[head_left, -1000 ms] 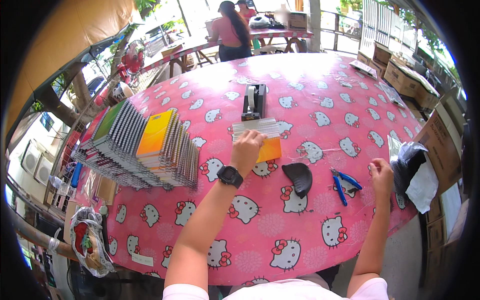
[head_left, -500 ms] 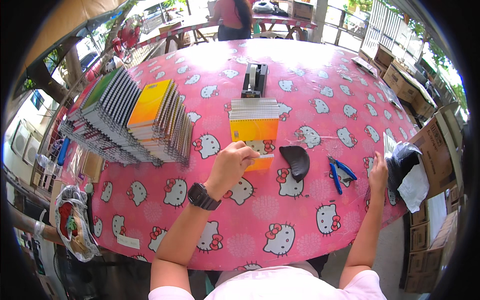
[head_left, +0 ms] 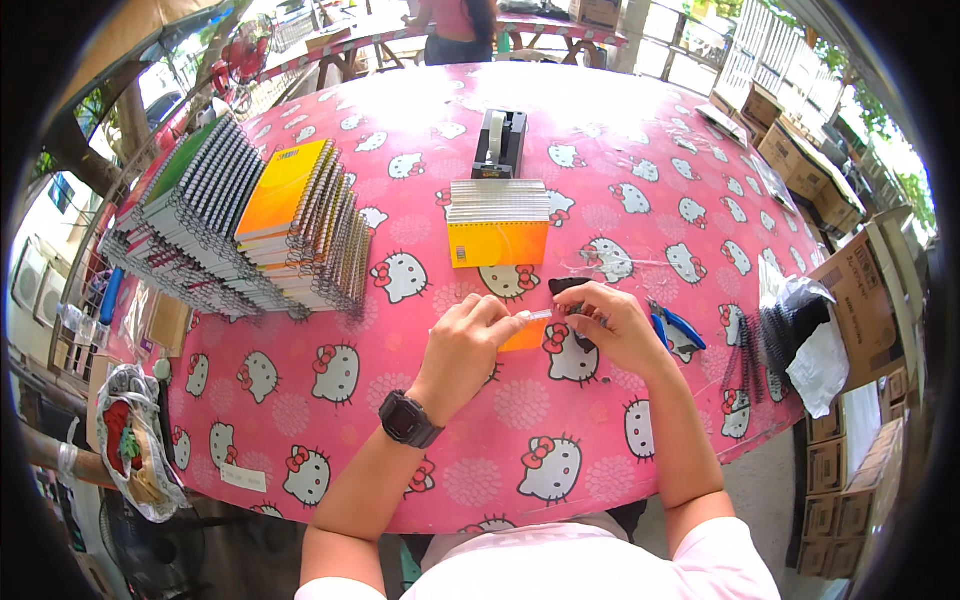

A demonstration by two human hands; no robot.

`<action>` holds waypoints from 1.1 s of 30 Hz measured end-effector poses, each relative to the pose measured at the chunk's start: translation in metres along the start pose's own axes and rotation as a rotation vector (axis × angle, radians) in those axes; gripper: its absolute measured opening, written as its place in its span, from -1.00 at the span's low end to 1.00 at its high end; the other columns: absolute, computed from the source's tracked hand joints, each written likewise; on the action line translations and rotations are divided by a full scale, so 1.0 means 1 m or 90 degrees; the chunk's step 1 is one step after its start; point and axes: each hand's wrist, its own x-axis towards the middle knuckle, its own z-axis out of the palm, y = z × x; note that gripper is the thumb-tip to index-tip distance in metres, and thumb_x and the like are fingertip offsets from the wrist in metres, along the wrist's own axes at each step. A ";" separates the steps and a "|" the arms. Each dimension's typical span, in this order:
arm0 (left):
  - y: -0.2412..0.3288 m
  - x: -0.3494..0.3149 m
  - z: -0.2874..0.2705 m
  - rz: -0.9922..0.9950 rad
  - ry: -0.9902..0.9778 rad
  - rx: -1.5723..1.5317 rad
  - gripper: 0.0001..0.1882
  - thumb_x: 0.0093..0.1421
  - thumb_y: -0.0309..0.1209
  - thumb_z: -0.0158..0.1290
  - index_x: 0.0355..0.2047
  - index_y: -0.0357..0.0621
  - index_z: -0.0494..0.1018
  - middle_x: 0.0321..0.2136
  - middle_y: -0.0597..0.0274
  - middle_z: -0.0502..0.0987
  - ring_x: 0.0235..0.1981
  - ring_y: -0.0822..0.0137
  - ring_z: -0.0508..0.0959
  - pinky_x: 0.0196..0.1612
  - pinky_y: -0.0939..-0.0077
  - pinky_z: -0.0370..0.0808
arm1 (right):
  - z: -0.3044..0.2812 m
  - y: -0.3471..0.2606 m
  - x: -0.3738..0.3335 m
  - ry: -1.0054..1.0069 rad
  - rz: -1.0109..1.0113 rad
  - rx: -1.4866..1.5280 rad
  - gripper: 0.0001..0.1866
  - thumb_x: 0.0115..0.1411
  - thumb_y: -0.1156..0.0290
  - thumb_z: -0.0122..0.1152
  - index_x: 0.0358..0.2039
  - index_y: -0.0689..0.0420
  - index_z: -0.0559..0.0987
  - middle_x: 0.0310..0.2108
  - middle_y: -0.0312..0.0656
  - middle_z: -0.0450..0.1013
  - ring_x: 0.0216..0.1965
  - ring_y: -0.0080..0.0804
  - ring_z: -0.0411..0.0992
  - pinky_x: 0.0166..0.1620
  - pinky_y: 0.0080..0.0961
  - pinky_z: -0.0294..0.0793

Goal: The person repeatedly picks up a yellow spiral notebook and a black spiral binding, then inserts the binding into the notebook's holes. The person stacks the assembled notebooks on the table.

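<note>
My left hand (head_left: pixel 462 345), with a black watch on its wrist, pinches a small orange notebook (head_left: pixel 522 337) upright, its pale page edge on top. My right hand (head_left: pixel 622 318) is at the notebook's right end, fingers curled in a pinch; whatever it holds is too small to make out. Behind the right fingers lies a black curved pad (head_left: pixel 566 286), partly hidden. Blue-handled cutters (head_left: pixel 678 326) rest just right of that hand. Beyond my hands stands a row of yellow-orange notebooks (head_left: pixel 498 240), apparently without coils, in front of a black tape dispenser (head_left: pixel 500 143).
Stacks of spiral-bound notebooks (head_left: pixel 290 195) stand at left. Dark binding coils (head_left: pixel 742 362) and crumpled plastic (head_left: pixel 815 350) lie at the table's right edge, beside a cardboard box (head_left: pixel 860 310). A plastic bag (head_left: pixel 135 445) hangs at left. Another person (head_left: pixel 460 30) stands beyond the table.
My right hand has come from the coils at the right edge to the notebook's right end. My left hand still holds the notebook. The whole view has shifted slightly.
</note>
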 end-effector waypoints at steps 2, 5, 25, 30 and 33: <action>-0.001 -0.003 0.003 -0.017 0.011 -0.036 -0.71 -0.01 -0.65 0.09 -0.31 0.00 0.60 -0.54 0.31 0.42 -0.45 0.32 0.47 -0.41 0.46 0.47 | 0.000 0.004 -0.002 0.006 -0.003 0.000 -0.71 0.02 0.69 0.18 -0.21 0.17 0.54 -0.27 -0.20 0.47 -0.28 -0.43 0.44 -0.17 -0.49 0.46; -0.008 -0.003 0.002 -0.027 -0.015 -0.120 -0.71 -0.02 -0.66 0.10 -0.31 -0.01 0.61 -0.53 0.31 0.44 -0.45 0.32 0.47 -0.41 0.47 0.46 | 0.001 0.008 -0.006 0.034 -0.038 0.023 -0.71 -0.03 0.71 0.20 -0.26 0.16 0.57 -0.33 -0.24 0.46 -0.29 -0.44 0.43 -0.20 -0.51 0.46; -0.003 0.007 -0.005 -0.069 -0.103 -0.115 -0.73 -0.03 -0.56 0.16 -0.26 -0.08 0.56 -0.45 0.22 0.49 -0.35 0.21 0.49 -0.26 0.34 0.47 | 0.004 0.017 -0.009 -0.133 -0.045 0.151 -0.73 0.13 0.63 0.11 -0.12 0.21 0.50 -0.43 -0.20 0.44 -0.41 -0.40 0.43 -0.29 -0.50 0.45; 0.013 0.006 0.007 -0.070 -0.060 -0.060 -0.76 0.02 -0.47 0.12 -0.25 -0.09 0.47 -0.37 0.29 0.46 -0.24 0.20 0.46 -0.13 0.26 0.36 | 0.006 0.005 -0.008 -0.089 -0.077 0.066 -0.57 0.13 0.61 0.12 0.05 0.17 0.38 -0.50 -0.17 0.44 -0.43 -0.35 0.44 -0.31 -0.45 0.44; 0.018 0.002 0.016 -0.081 -0.043 -0.039 -0.76 0.01 -0.42 0.15 -0.26 -0.06 0.45 -0.37 0.30 0.46 -0.24 0.22 0.46 -0.15 0.29 0.32 | 0.009 0.001 -0.011 -0.086 -0.037 0.105 -0.52 0.15 0.60 0.12 0.11 0.14 0.34 -0.46 -0.23 0.42 -0.42 -0.43 0.44 -0.31 -0.51 0.43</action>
